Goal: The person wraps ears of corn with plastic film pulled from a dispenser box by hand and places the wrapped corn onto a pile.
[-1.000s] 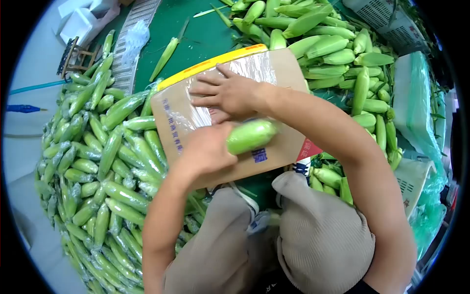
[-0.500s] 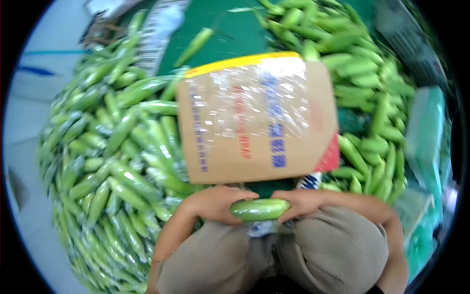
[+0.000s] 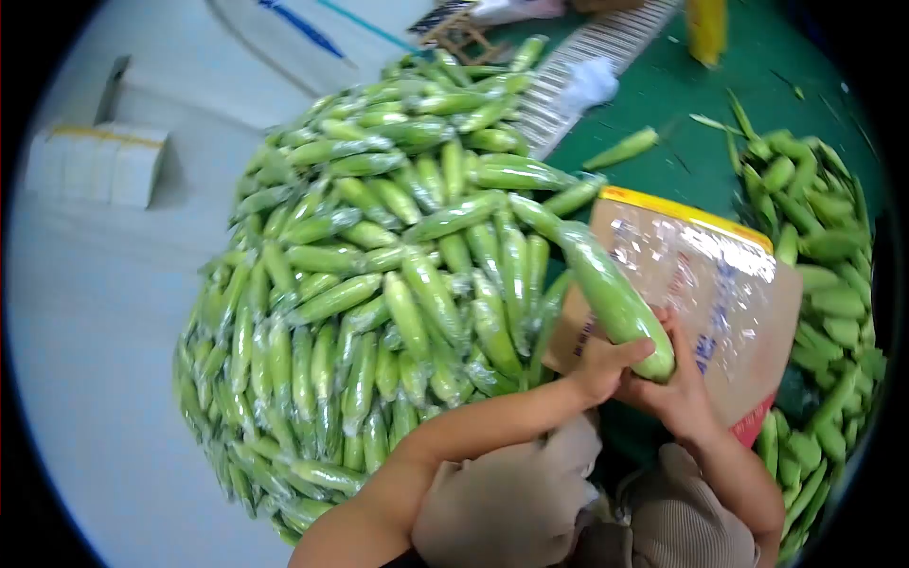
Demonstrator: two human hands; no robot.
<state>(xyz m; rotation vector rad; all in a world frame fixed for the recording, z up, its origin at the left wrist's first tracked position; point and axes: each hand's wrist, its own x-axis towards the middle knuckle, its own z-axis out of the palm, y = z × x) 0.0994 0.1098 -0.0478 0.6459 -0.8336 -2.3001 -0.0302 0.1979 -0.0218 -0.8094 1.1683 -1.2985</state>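
Both my hands are closed around the lower end of one green ear of corn in clear film. My left hand and my right hand are close together there, above my knees. The ear slants up and left, its far end over the edge of a large pile of film-wrapped corn. Behind the hands lies a brown cardboard box with a yellow edge, a red corner and shiny film on top.
More green corn, without visible film, is heaped at the right. A single ear lies on the green floor. A metal grating runs past the pile's top. A white block-shaped object stands at the far left.
The view has swung left. The ear, held low between my hands half a second ago, is now raised and slants towards the wrapped pile. My hands have come closer together at its lower end.
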